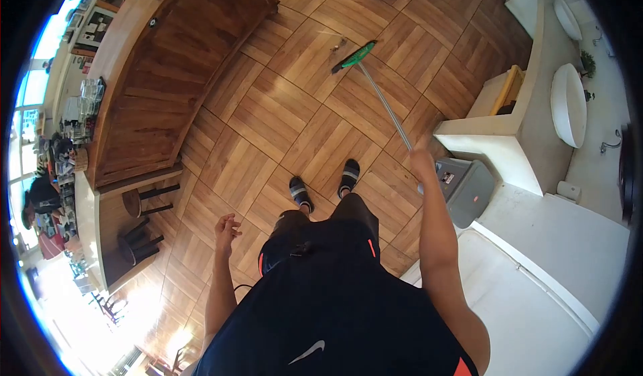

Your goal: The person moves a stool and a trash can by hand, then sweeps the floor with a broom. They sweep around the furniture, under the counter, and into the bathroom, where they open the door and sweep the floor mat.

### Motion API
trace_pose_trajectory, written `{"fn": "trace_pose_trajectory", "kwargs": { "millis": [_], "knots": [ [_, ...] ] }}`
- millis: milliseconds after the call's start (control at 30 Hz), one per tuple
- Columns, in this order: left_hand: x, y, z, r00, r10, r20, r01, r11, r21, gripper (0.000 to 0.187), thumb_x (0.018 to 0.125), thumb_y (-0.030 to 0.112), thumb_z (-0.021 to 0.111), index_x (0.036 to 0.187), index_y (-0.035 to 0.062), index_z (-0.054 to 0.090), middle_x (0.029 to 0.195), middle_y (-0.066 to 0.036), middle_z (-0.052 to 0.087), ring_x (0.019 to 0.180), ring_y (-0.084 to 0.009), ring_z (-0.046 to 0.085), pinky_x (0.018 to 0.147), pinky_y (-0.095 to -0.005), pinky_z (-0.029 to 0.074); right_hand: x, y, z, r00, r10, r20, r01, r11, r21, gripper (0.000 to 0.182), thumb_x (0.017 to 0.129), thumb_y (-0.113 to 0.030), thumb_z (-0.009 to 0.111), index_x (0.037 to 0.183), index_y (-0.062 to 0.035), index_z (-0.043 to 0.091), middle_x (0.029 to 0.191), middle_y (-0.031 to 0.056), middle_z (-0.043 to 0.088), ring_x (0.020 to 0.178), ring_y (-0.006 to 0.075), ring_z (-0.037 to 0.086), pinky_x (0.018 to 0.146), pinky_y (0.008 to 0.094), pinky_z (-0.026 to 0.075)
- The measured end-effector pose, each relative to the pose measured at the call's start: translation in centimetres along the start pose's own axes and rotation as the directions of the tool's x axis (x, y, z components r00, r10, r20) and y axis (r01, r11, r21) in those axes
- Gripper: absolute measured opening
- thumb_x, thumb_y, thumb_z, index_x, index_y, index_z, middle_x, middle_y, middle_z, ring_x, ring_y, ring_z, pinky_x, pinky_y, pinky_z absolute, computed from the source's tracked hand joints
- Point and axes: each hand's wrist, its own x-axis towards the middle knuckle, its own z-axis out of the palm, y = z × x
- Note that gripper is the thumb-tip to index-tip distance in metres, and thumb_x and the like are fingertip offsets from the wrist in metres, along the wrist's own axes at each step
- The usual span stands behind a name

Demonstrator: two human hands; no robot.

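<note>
My right hand [422, 165] is closed around the upper part of a broom's [385, 104] thin metallic handle. The handle slants away from me to a green head with dark bristles, which rests on the wood-look tiled floor [295, 108]. Beside the bristles lies a small patch of debris [339, 45] with a pale thin strand. My left hand [228, 232] hangs in the air on the left, fingers loosely curled and apart, holding nothing. My feet in dark striped slippers stand between the two hands.
A wooden counter [154, 88] curves along the left, with stools [140, 242] under its near end. To the right are a grey bin [462, 192], a white partition [492, 135], wash basins [569, 104] and a white chest-like surface [516, 295].
</note>
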Motion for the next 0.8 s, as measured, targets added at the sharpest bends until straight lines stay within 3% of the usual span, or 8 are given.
{"fn": "trace_pose_trajectory", "kwargs": {
  "millis": [133,167,267,367,600,667,767,800],
  "knots": [
    [1.8,-2.0,-2.9,0.997,-0.037,0.063,0.038,0.999,-0.016,0.029,0.091,0.027,0.051,0.111,0.0056,0.057,0.078,-0.005,0.062,0.053,-0.0104,0.056,0.052,-0.0236,0.045,-11.2,13.1,10.2,0.964,-0.236,-0.125,0.217,0.964,-0.152,0.035,0.091,-0.026,0.04,0.083,0.0033,0.057,0.082,0.0254,0.058,0.08,0.0413,0.056,0.07,0.0528,0.042],
    [2.2,-2.7,-3.7,0.998,-0.041,0.057,0.043,0.999,-0.029,0.029,0.092,0.027,0.051,0.11,0.0058,0.056,0.078,-0.005,0.062,0.052,-0.01,0.055,0.052,-0.0233,0.046,-16.4,13.2,9.5,0.973,-0.232,0.015,0.232,0.963,-0.136,0.034,0.092,-0.026,0.037,0.083,0.0017,0.055,0.085,0.024,0.057,0.082,0.0416,0.055,0.069,0.0521,0.043],
    [2.8,-4.5,-6.2,0.997,-0.065,0.036,0.066,0.997,-0.048,0.029,0.092,0.029,0.052,0.109,0.0061,0.056,0.078,-0.005,0.061,0.051,-0.0091,0.054,0.051,-0.023,0.048,-28.6,10.9,10.1,0.995,0.095,0.019,-0.096,0.993,0.065,0.029,0.091,-0.026,0.044,0.087,-0.0022,0.061,0.08,0.0236,0.062,0.078,0.0412,0.06,0.068,0.0485,0.047],
    [2.7,-4.7,-8.0,0.996,-0.081,0.029,0.082,0.996,-0.044,0.029,0.092,0.03,0.052,0.109,0.006,0.056,0.078,-0.005,0.061,0.052,-0.009,0.053,0.052,-0.0236,0.048,-33.9,9.4,13.9,0.99,0.119,0.076,-0.121,0.993,0.012,0.035,0.091,-0.032,0.043,0.084,-0.0022,0.06,0.08,0.0258,0.062,0.079,0.0442,0.06,0.067,0.0523,0.046],
    [0.9,-5.0,-11.7,0.998,-0.035,-0.058,0.034,0.999,-0.01,0.032,0.091,0.03,0.051,0.111,0.0052,0.056,0.079,-0.006,0.062,0.053,-0.0096,0.054,0.051,-0.0229,0.046,-21.3,0.5,26.1,0.939,0.21,0.274,-0.24,0.968,0.079,0.041,0.089,-0.033,0.039,0.098,-0.0001,0.063,0.093,0.0282,0.061,0.092,0.0426,0.059,0.078,0.048,0.046],
    [0.8,-5.0,-12.7,0.997,-0.029,-0.073,0.028,1.0,-0.015,0.033,0.091,0.031,0.052,0.111,0.0055,0.056,0.079,-0.006,0.062,0.052,-0.0093,0.054,0.051,-0.0225,0.046,-12.1,0.5,32.8,0.993,-0.074,0.097,0.061,0.989,0.131,0.043,0.089,-0.033,0.039,0.093,0.0012,0.065,0.094,0.028,0.061,0.094,0.0427,0.058,0.081,0.0483,0.044],
    [0.6,-5.7,-13.4,0.998,-0.027,-0.057,0.027,1.0,-0.001,0.032,0.09,0.031,0.052,0.111,0.0065,0.057,0.079,-0.006,0.062,0.053,-0.0093,0.055,0.051,-0.022,0.044,-3.5,-11.7,23.4,0.885,0.28,0.373,-0.414,0.841,0.349,0.035,0.084,-0.023,0.047,0.073,0.0061,0.064,0.07,0.0209,0.065,0.061,0.033,0.065,0.054,0.0399,0.05],
    [0.8,-5.6,-13.5,0.999,-0.025,-0.047,0.025,1.0,0.015,0.032,0.09,0.031,0.053,0.11,0.0069,0.057,0.079,-0.006,0.062,0.053,-0.0094,0.055,0.051,-0.0217,0.044,-0.9,-11.6,23.0,0.929,0.157,0.336,-0.273,0.903,0.331,0.04,0.086,-0.027,0.046,0.067,0.005,0.06,0.06,0.0188,0.059,0.052,0.0312,0.06,0.047,0.0401,0.046]
  ]
}}
